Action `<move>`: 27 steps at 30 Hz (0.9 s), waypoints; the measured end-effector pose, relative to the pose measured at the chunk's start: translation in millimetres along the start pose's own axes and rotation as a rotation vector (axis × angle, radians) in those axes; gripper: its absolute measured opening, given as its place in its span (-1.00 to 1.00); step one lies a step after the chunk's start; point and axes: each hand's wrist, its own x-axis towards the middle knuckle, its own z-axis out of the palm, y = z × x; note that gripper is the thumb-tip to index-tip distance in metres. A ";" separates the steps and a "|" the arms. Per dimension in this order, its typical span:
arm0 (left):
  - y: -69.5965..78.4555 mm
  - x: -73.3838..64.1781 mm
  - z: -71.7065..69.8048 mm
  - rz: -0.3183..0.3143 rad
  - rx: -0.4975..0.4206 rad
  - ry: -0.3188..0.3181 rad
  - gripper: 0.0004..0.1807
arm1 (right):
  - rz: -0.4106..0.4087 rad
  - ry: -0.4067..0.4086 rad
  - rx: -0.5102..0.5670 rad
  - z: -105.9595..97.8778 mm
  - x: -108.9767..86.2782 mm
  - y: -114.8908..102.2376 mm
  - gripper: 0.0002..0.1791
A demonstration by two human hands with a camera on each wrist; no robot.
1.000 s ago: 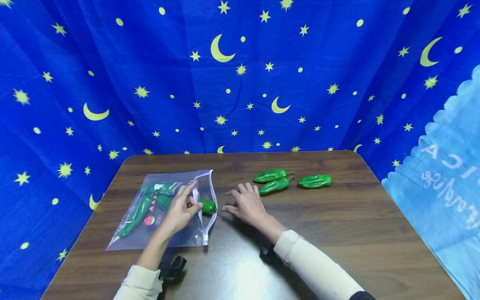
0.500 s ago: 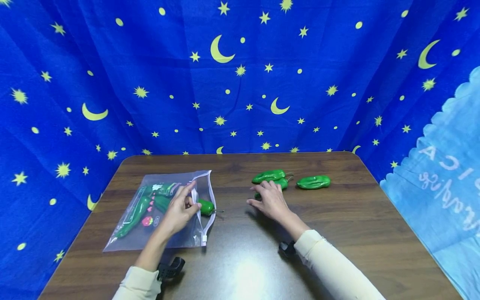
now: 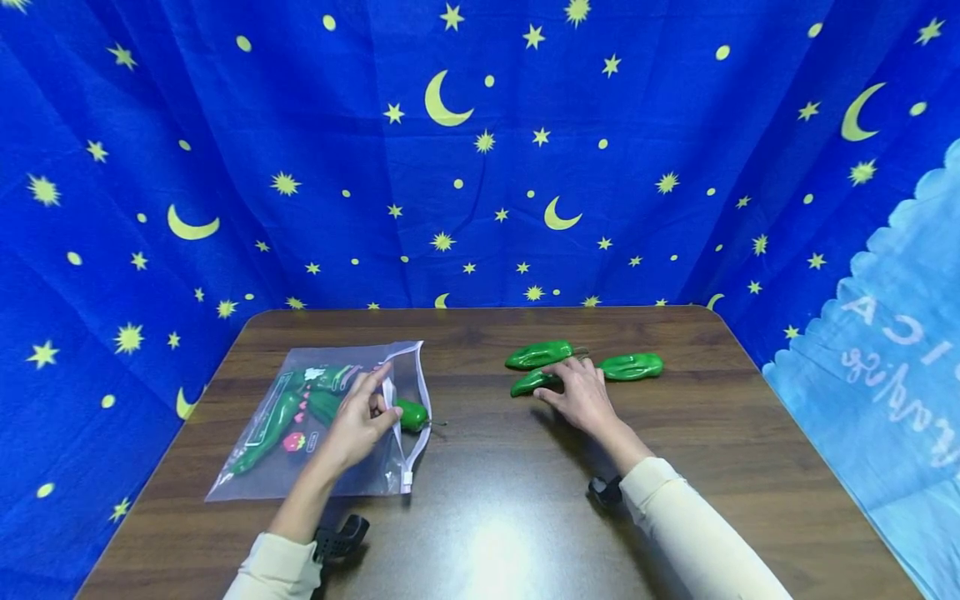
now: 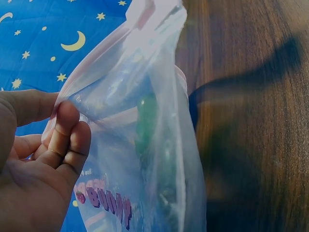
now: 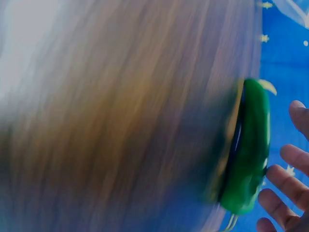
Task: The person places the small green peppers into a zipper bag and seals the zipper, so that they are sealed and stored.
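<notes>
A clear zip bag (image 3: 352, 475) with printed pictures lies on the left of the table. My left hand (image 3: 362, 425) pinches the edge of its mouth, thumb and fingers on the zip strip (image 4: 63, 99). Inside the bag are several green peppers, one with its stem end (image 3: 412, 415) at the mouth and its stem poking out. My right hand (image 3: 583, 396) is over a green pepper (image 3: 531, 382), covering its stem end. In the right wrist view its fingers (image 5: 289, 186) are spread beside a green pepper (image 5: 248, 150).
Another green pepper (image 3: 538, 354) lies just behind the one under my right hand, and one more (image 3: 632, 367) lies to the right. A white slider (image 3: 407, 478) sits at the bag's near corner. A blue star-patterned cloth (image 3: 487, 167) hangs behind the brown wooden table (image 3: 480, 467).
My right hand has moved right and back, from beside the bag's mouth to over the near pepper. My left hand and the bag have stayed in place.
</notes>
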 end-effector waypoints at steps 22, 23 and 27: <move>-1.7 -0.8 -1.4 0.017 0.009 0.007 -0.21 | 0.081 -0.031 -0.013 -8.5 10.5 40.2 -0.43; -1.2 -0.9 -1.4 0.010 0.003 0.003 -0.20 | 0.082 -0.038 -0.011 -8.5 11.1 40.1 -0.43; -0.7 -0.6 -1.0 -0.005 -0.009 -0.002 -0.20 | 0.069 -0.051 -0.010 -8.1 12.6 40.2 -0.42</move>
